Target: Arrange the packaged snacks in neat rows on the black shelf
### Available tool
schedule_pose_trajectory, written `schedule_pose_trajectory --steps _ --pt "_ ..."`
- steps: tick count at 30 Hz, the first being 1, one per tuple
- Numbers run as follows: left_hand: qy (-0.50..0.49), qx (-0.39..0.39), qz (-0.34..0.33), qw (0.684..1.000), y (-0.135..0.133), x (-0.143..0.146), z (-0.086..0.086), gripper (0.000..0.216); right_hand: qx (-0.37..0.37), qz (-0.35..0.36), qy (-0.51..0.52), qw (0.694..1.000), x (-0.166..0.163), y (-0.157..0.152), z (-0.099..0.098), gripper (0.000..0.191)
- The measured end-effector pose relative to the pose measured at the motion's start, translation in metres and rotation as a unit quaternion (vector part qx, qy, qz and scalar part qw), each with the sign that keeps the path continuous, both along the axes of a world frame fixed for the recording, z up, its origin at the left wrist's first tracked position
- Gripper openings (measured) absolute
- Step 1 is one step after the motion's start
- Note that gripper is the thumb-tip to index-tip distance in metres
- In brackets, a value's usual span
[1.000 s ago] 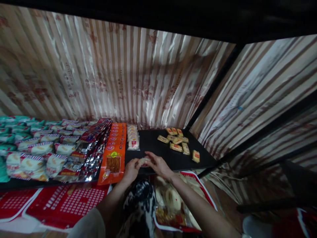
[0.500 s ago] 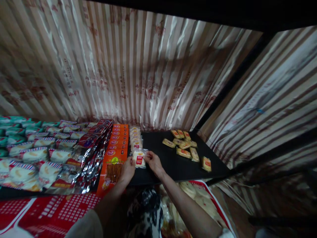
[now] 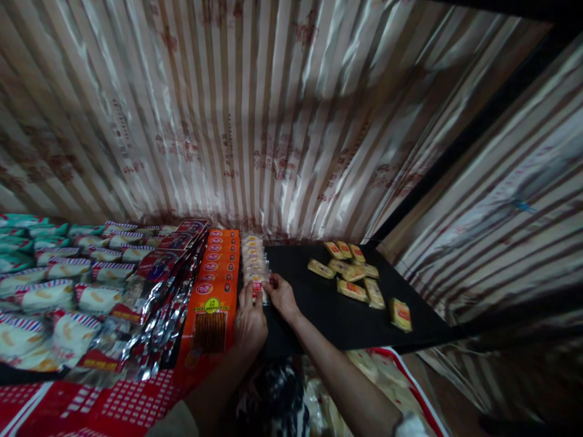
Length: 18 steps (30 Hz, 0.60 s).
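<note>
My left hand [image 3: 250, 318] and my right hand [image 3: 281, 294] both rest on a small clear packet with a red label [image 3: 259, 283], pressing it flat onto the black shelf [image 3: 328, 303] at the near end of a row of like packets [image 3: 252, 255]. The left hand's fingers lie flat over the packet's left side, next to the orange snack packs [image 3: 217, 285]. My right hand's fingers pinch the packet's right edge. Most of the packet is hidden under the fingers.
Silver-and-red foil packs [image 3: 155, 285] and striped white packets [image 3: 59, 285] fill the shelf's left part. Several small yellow packets [image 3: 350, 276] lie scattered at the right. A red-rimmed bag of pale round cakes [image 3: 378, 376] sits below the shelf. Striped foil lines the wall behind.
Both hands carried the packet from the shelf's front edge forward to the near end of the row and set it down flat. The view tilted up and shifted right.
</note>
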<state>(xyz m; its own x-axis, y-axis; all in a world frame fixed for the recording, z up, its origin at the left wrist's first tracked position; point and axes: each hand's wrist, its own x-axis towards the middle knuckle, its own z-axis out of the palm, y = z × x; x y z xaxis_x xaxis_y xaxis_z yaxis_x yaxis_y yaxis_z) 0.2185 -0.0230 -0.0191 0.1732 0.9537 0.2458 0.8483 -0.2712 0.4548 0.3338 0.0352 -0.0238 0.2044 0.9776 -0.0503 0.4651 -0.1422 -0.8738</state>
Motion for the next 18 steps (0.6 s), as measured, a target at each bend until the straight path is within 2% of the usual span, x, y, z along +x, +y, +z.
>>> schedule_pose_trajectory --steps 5,13,18 --pt "0.046 0.002 -0.015 0.999 0.002 0.0048 -0.0023 0.05 0.024 -0.007 -0.085 0.996 -0.0032 0.0008 -0.0006 0.023" --pt "0.071 -0.001 -0.015 0.997 -0.0005 0.009 -0.0066 0.056 0.01 -0.029 -0.091 0.995 -0.0092 -0.0022 0.0013 0.03" --pt "0.09 -0.02 -0.021 0.996 -0.0033 0.0071 -0.0029 0.057 0.004 -0.024 -0.064 0.998 -0.0082 -0.0078 0.0034 0.031"
